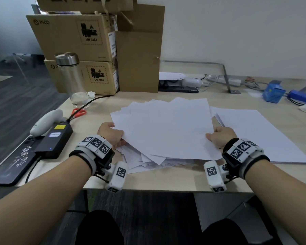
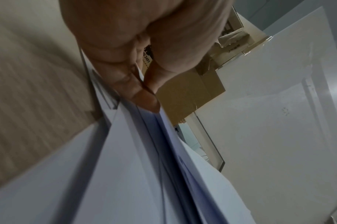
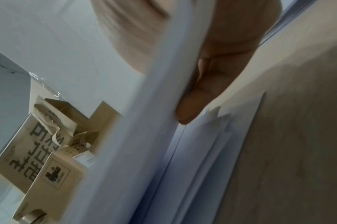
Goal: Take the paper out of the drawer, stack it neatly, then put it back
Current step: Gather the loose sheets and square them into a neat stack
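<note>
White paper lies fanned unevenly near the surface's front edge; left hand and right hand pinch its opposite sides.

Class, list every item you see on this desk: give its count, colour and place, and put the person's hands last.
Loose paper stack: one, white, desk centre, fanned.
Separate sheets: few, white, right of stack.
Cardboard boxes: several, brown, back left.
Bottle: one, clear with steel lid, before boxes.
Scissors: one, red handles, left.
Power adapter: one, black, left edge.
Small box: one, blue, back right.
Left hand: grip on the stack's left edge.
Right hand: grip on its right edge.
</note>
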